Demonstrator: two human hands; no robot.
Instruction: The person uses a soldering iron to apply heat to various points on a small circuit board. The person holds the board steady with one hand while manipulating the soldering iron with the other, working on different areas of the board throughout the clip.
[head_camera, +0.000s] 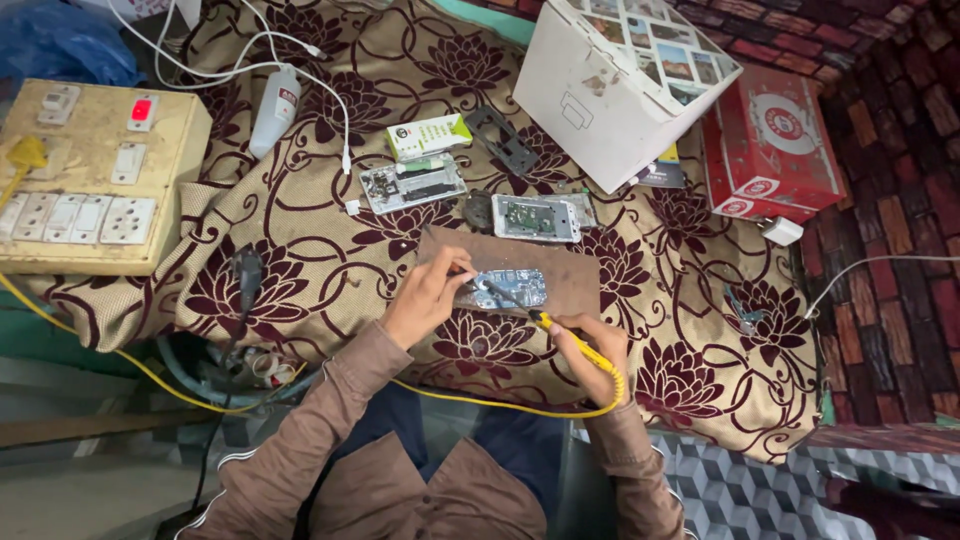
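Note:
My right hand (592, 350) grips a yellow-handled soldering iron (560, 333) whose tip reaches a small opened phone board (510, 288) lying on a brown wooden pad (565, 272). My left hand (428, 297) is pinched on something thin at the board's left end; what it holds is too small to tell. A yellow cord (500, 405) runs from the iron across my lap.
Two more opened phones (412, 184) (536, 218) lie behind on the flowered cloth (330, 250). A yellow switch-and-socket box (90, 180) stands at left, a white cardboard box (620, 85) and red box (770, 145) at back right. White cables (250, 65) cross the back.

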